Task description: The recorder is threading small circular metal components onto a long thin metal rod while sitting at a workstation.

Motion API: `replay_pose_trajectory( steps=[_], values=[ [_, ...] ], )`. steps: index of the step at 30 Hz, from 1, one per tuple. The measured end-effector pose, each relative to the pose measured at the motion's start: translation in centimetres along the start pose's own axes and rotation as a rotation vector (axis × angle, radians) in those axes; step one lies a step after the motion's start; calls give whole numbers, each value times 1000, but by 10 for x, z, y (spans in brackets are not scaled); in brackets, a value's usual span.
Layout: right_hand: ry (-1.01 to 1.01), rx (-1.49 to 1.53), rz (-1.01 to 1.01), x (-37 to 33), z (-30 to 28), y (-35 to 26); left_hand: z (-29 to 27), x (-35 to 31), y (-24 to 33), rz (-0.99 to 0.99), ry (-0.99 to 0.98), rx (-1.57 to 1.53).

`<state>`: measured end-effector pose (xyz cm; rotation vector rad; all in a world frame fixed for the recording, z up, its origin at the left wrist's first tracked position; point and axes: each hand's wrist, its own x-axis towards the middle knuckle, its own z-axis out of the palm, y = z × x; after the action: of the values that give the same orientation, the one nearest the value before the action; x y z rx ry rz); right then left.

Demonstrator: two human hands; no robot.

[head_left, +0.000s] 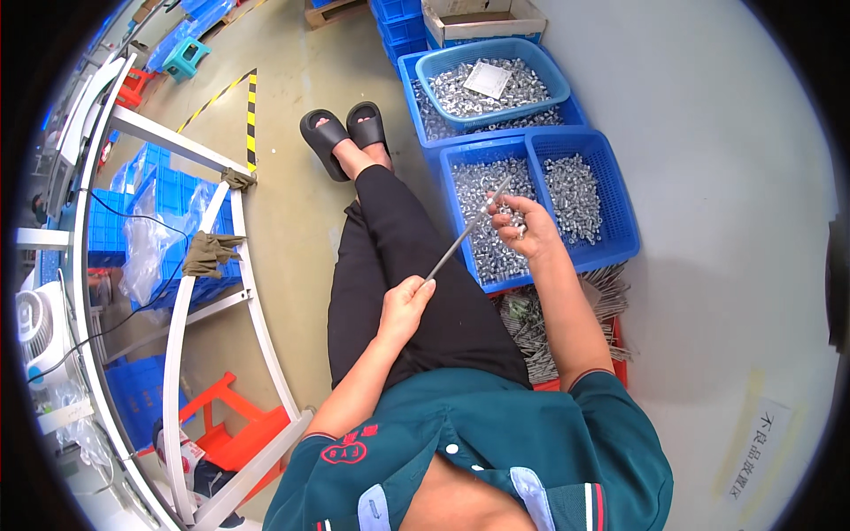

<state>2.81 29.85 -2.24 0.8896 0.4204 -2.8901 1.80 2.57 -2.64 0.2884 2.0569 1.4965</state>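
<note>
My left hand [409, 310] is closed round the lower end of a thin grey metal rod [456, 245], which slants up and to the right over my lap. Near the rod's upper end, thumb and forefinger of my right hand [529, 228] pinch at it, while the other fingers curl round a few small silver metal sleeves [520, 232]. Whether a sleeve sits on the rod at the fingertips is too small to tell. Below the right hand stands a blue two-part basket [529, 168], both compartments full of similar silver pieces.
Beyond it, a light blue basket [560, 81] of silver pieces, a white slip [487, 80] on top, rests on a blue bin. Many thin metal rods [527, 341] lie under my right forearm. A white metal frame [257, 327] and red stool [221, 425] stand left; a wall rises right.
</note>
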Motion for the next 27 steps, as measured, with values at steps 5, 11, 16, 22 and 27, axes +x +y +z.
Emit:
replay_pose_trajectory(
  steps=[5, 11, 16, 22, 27],
  values=[
    [-56, -34, -55, 6, -13, -4, 0, -6, -7, -6, -12, 30],
    [-58, -29, -126, 12, -15, -12, -2, -12, -10, -36, -14, 23],
    [-100, 105, -63, 14, -7, -16, -4, -15, -12, -44, -26, 20],
    [-122, -20, 43, 12, -2, -19, -5, -13, -13, -8, 0, 89],
    [-60, -169, -33, 10, 5, -12, -8, -12, -7, 27, 39, 213]
  ],
)
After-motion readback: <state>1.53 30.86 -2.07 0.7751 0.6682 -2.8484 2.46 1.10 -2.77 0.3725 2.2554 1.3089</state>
